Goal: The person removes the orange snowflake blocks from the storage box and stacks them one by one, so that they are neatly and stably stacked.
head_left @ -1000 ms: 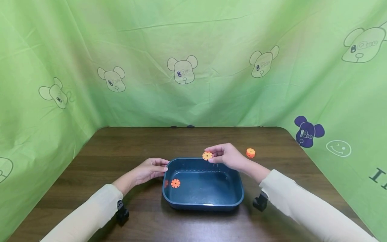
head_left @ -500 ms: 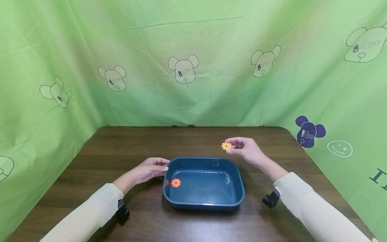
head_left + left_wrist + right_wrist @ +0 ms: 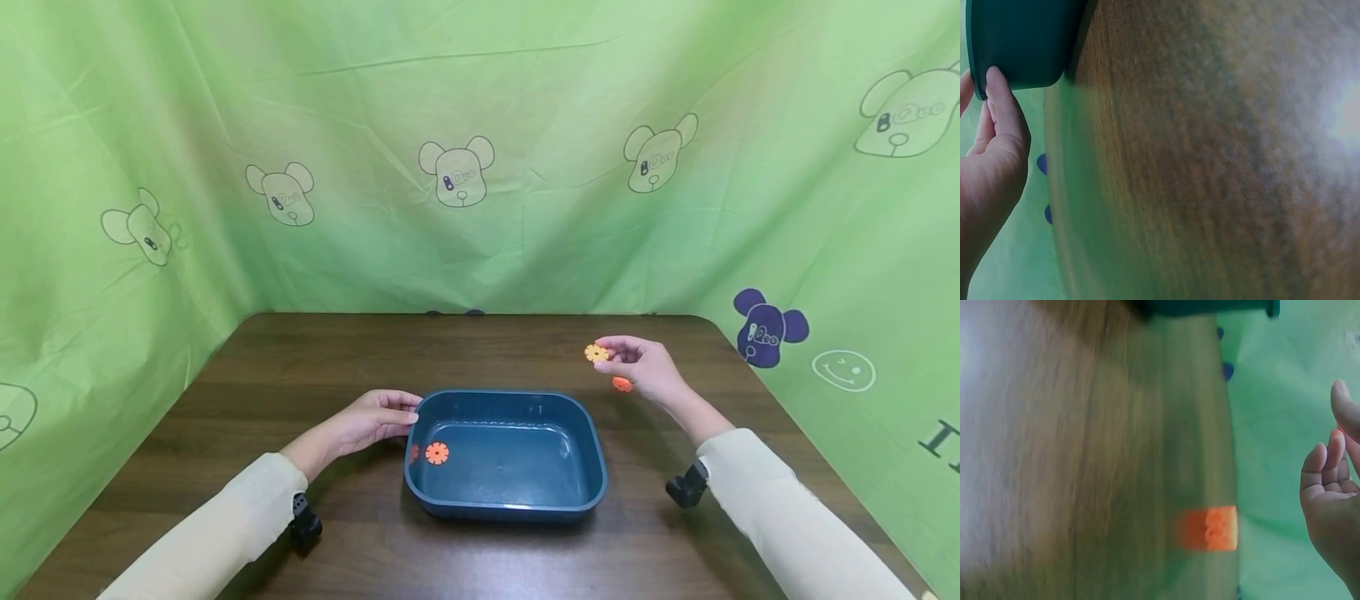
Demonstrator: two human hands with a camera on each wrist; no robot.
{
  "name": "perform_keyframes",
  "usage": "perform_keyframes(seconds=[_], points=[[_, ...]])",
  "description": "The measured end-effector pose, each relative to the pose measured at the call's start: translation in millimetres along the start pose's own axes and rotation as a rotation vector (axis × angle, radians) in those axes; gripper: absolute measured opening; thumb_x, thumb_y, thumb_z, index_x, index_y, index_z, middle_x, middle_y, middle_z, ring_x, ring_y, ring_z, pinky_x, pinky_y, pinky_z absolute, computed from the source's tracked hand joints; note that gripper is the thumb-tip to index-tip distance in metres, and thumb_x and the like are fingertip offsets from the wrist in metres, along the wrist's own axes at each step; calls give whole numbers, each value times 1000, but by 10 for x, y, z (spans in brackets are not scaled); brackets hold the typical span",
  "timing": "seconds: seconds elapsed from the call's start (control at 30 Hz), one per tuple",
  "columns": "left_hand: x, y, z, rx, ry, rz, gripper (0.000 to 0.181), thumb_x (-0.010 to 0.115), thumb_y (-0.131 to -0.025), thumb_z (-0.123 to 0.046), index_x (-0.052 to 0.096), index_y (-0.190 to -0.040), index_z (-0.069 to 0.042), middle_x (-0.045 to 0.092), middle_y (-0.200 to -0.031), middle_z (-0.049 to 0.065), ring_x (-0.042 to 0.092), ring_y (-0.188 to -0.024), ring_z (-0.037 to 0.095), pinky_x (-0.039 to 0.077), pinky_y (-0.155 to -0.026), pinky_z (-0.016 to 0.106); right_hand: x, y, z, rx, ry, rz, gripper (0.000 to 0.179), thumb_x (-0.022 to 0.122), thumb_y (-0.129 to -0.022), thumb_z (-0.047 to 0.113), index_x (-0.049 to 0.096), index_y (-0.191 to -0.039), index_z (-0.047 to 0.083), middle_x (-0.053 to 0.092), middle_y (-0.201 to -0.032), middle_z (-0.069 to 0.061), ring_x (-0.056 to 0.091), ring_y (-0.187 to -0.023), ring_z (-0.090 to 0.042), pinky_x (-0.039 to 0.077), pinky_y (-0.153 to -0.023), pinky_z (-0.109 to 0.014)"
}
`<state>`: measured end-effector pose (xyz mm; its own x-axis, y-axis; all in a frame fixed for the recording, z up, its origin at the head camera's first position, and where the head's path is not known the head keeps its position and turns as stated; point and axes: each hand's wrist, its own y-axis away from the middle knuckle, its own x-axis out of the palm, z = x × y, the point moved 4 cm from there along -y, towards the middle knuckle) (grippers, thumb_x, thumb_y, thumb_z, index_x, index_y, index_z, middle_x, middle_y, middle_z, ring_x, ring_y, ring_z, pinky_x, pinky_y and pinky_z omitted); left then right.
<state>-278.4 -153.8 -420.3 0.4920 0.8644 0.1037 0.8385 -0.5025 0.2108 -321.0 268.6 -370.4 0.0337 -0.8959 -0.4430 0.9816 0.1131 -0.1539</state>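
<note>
My left hand (image 3: pixel 375 423) grips the left back corner of a dark blue plastic basin (image 3: pixel 504 507), thumb and fingers on either side of its rim. Inside the basin, near the left wall, lies an orange notched disc (image 3: pixel 437 453), mirrored in that wall. My right hand (image 3: pixel 647 367) pinches a lighter orange notched disc (image 3: pixel 597 353) between thumb and fingertips, above the table behind and right of the basin. Just below that hand is a short stack of orange discs (image 3: pixel 622 384), partly covered by it; the right wrist view shows the stack (image 3: pixel 1221 529) whole.
A brown wooden table (image 3: pixel 352 358) carries everything. Green cloth (image 3: pixel 360 267) with printed bear heads hangs behind it and along both sides. Black wrist cameras are strapped under both sleeves, the right one (image 3: pixel 686 485) low over the table.
My right hand has moved right and away from me, from over the basin's back rim to above the disc stack, still pinching its disc. My left hand and the basin stay put.
</note>
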Motion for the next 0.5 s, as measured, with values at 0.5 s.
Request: perform_keyframes(seconds=[0.5], points=[[-8, -9, 10, 18, 10, 14, 42, 59, -95, 0, 47, -133, 14, 62, -107, 11, 64, -95, 18, 52, -91, 35, -256, -32, -466, 65, -16, -70, 55, 78, -84, 18, 56, -127, -8, 59, -90, 7, 53, -80, -6, 50, -67, -22]])
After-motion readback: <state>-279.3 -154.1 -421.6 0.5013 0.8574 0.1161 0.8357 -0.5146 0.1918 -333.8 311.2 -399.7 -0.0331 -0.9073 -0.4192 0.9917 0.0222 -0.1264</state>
